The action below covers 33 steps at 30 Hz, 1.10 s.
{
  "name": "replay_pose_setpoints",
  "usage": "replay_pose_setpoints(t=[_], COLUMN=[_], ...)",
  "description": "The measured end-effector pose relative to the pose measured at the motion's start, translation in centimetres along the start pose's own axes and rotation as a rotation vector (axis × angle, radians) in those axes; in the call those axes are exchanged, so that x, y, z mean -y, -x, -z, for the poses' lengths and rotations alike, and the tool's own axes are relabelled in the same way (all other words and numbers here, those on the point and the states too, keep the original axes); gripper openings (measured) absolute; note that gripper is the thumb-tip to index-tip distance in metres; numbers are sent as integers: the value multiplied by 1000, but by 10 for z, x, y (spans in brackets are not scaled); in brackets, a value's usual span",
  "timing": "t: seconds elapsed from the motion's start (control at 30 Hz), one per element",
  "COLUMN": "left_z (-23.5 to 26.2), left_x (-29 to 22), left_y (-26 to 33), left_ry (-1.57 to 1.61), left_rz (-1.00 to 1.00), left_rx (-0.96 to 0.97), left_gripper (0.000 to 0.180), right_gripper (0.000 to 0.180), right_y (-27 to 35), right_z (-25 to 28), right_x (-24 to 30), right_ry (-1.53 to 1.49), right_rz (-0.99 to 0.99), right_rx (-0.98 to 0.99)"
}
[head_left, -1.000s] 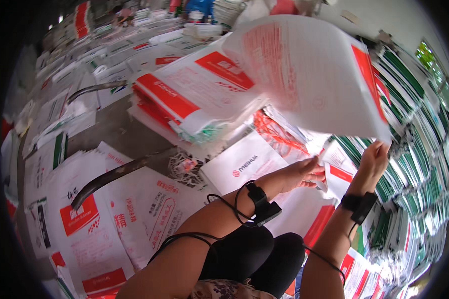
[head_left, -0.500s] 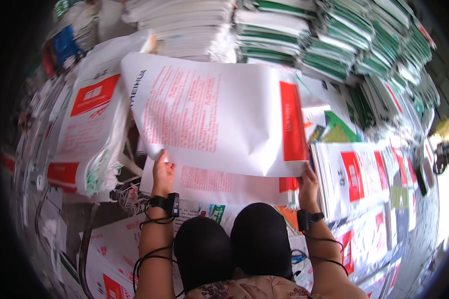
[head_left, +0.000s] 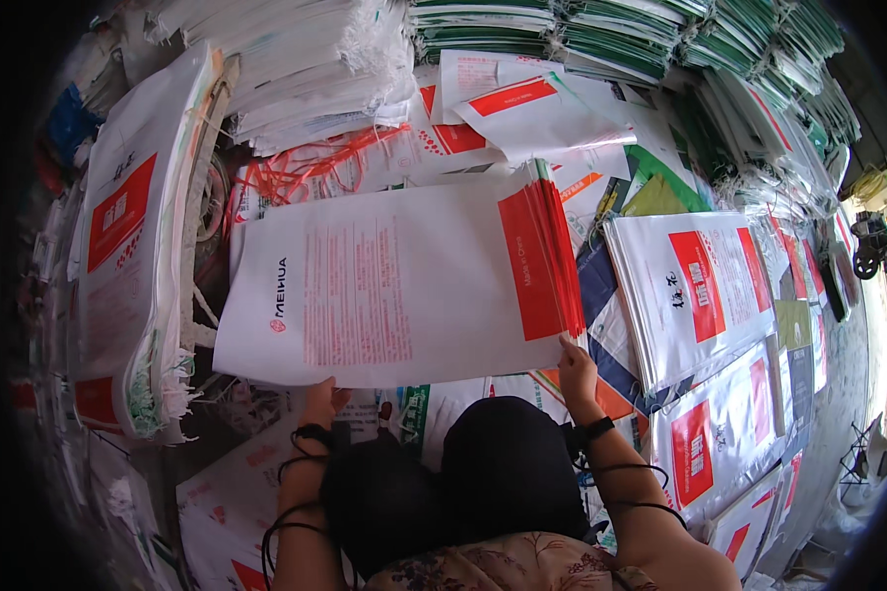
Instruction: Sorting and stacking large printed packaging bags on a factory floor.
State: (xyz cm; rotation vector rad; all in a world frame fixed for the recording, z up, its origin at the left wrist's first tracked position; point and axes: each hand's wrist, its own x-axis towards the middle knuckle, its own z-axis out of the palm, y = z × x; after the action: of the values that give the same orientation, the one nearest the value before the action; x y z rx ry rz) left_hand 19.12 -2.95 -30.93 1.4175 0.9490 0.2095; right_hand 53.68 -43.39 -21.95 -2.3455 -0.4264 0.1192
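Observation:
A flat white sack [head_left: 443,266] with red print and a red band lies across the top of a stack of similar sacks in front of my knees. The stack's layered red edges [head_left: 559,251] show along its right side. At its near right corner my right hand [head_left: 576,374] is closed on the edge, thumb on top. My left hand [head_left: 322,402] is at the near edge, left of the middle, its fingers closed there and partly hidden by the sack. Both wrists wear black bands with cables.
A thick sack bundle [head_left: 123,246] leans at the left against a wooden board. Flat sack piles [head_left: 695,286] lie at the right. Red straps [head_left: 315,163] and a loose white sack [head_left: 542,113] lie beyond the stack. Green-and-white stacks [head_left: 621,34] rise at the back.
The raised, bowed sack has come down and lies flat on the stack. Both hands moved slightly down toward me. My view has shifted, showing the red straps and loose sack beyond.

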Motion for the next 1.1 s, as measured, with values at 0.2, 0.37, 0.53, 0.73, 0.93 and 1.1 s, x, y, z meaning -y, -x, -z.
replay_pose_setpoints(t=[0.2,0.37,0.53,0.73,0.93,1.1], left_z=[-31,-40,-42,-41,-56,-58], left_x=[-26,-27,-19,-2,0,-12], left_y=[-23,-23,-23,-26,-20,-25], left_ry=[436,416,325,347,447,450], left_rz=[480,530,526,547,504,533], left_rx=[-147,-95,-106,-73,-55,-51], left_gripper=[23,25,25,30,27,27], right_gripper=[33,37,34,33,26,25], right_y=[17,30,27,10,9,5], right_z=[11,14,14,15,19,21], right_x=[2,-9,8,0,-6,0], right_ry=[146,299,403,441,476,511], right_rz=[101,141,49,144,180,163], right_rx=[-4,43,110,-18,-4,39])
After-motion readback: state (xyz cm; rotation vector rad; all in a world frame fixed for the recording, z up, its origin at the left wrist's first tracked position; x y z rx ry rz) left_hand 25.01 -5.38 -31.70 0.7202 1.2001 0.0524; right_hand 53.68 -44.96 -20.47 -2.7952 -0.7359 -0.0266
